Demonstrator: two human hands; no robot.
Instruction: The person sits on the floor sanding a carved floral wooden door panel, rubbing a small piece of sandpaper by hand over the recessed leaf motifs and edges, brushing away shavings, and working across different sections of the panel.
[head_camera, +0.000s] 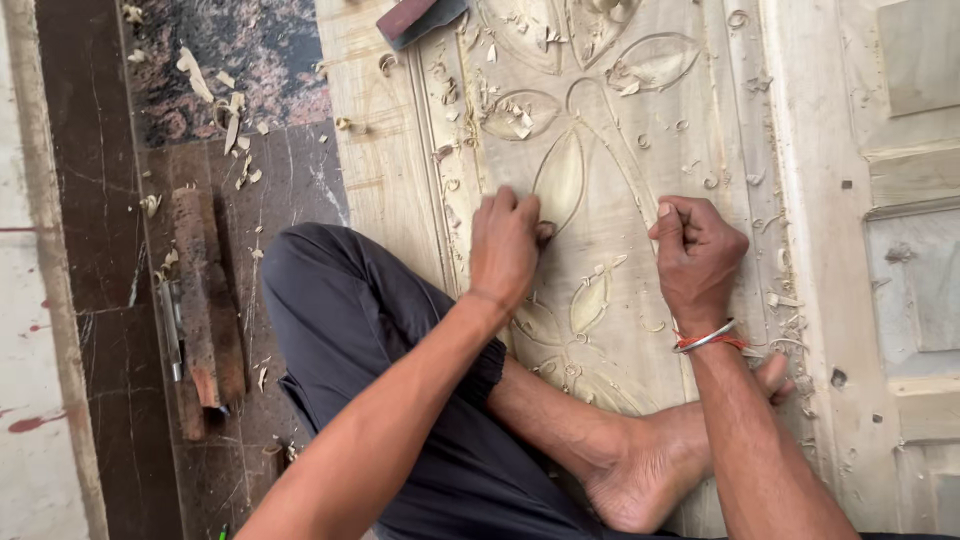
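Observation:
A pale wooden panel (600, 150) carved with leaf and petal shapes lies flat under me. My left hand (505, 245) is clenched on a small carving tool whose dark end (545, 232) pokes out against a carved petal edge. My right hand (695, 255) is a closed fist resting on the panel to the right of that petal. Nothing shows inside it. A metal bangle and red thread (708, 338) circle its wrist. My bare foot (650, 470) and bent knee in dark trousers (340, 310) rest on the panel's near part.
A long worn wooden block (205, 300) lies on the dark stone floor (90, 200) at left, with thin metal tools (170, 330) beside it. Wood shavings (235, 110) are scattered about. A dark reddish block (415, 18) sits at the panel's top. Framed wood panels (915, 250) lie at right.

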